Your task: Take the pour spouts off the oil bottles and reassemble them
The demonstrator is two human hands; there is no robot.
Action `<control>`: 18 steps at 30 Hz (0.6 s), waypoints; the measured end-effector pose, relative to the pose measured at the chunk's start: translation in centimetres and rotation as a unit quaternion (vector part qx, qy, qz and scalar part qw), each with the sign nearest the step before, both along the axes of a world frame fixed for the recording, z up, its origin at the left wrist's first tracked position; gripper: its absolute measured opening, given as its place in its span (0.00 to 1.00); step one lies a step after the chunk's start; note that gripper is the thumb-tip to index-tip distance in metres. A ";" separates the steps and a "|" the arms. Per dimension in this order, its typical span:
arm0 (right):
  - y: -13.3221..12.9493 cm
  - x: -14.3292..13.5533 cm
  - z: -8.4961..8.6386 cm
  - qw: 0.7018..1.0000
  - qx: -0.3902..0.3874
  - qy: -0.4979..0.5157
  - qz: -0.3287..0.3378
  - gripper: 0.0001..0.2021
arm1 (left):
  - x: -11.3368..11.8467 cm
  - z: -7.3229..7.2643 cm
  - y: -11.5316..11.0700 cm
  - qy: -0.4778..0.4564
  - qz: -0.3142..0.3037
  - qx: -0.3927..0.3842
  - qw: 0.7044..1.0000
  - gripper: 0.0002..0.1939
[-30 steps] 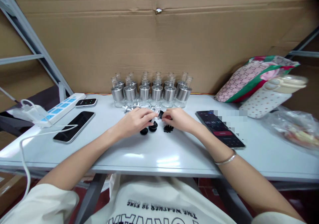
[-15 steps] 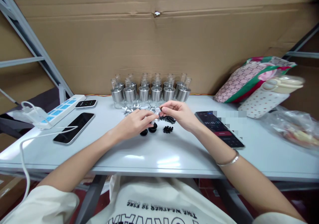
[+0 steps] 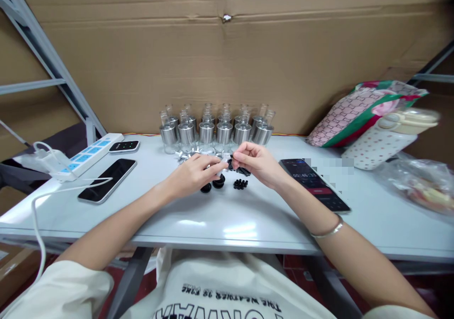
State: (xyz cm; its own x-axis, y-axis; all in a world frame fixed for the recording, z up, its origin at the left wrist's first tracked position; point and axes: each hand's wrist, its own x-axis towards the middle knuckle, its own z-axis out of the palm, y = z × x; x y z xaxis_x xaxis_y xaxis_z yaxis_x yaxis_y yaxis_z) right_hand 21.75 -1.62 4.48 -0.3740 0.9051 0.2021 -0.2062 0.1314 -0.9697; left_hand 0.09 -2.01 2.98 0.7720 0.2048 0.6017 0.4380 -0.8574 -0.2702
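My left hand (image 3: pixel 197 173) pinches a small white plastic piece (image 3: pixel 223 164) between thumb and fingers. Facing it, my right hand (image 3: pixel 256 162) holds a small black part (image 3: pixel 231 156) at its fingertips, close to the white piece. Below my left fingers lie round black caps (image 3: pixel 219 182). A cluster of small black pieces (image 3: pixel 240 184) sits to their right, with longer black parts (image 3: pixel 244 171) behind, partly covered by my right hand. Silvery-white fittings (image 3: pixel 182 156) are heaped behind my left hand.
Several glass bottles with metal collars (image 3: pixel 224 133) stand in rows at the back. A power strip (image 3: pixel 92 154) and two dark-faced devices, one a phone (image 3: pixel 108 181), are on the left. On the right are another phone (image 3: pixel 319 186), a dotted bottle (image 3: pixel 379 144), a bag (image 3: pixel 354 116) and a plastic bag (image 3: pixel 425 182).
The view has shifted slightly, so most things appear a little further right. Both hands keep their grips, with the black part and the white piece still close together.
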 end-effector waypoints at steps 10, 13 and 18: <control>0.0 0.0 -0.3 0.998 -0.033 0.024 0.039 0.16 | 0.3 0.1 -0.4 -0.014 -0.010 0.039 0.999 0.13; -0.1 -0.1 -0.5 0.995 -0.059 0.030 0.077 0.17 | 0.5 0.2 -0.6 -0.025 -0.021 0.036 0.999 0.14; -0.4 -0.4 -0.8 0.992 -0.071 0.021 0.107 0.19 | 0.7 0.2 -1.0 -0.029 -0.030 0.015 0.999 0.15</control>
State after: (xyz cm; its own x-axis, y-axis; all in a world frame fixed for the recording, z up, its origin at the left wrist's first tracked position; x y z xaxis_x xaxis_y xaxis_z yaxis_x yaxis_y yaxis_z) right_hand 21.32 -1.97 3.71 -0.5542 0.8266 0.0982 -0.2551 -0.0563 -0.9653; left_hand 0.80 -3.00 3.14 0.7454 0.1406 0.6516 0.4023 -0.8743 -0.2716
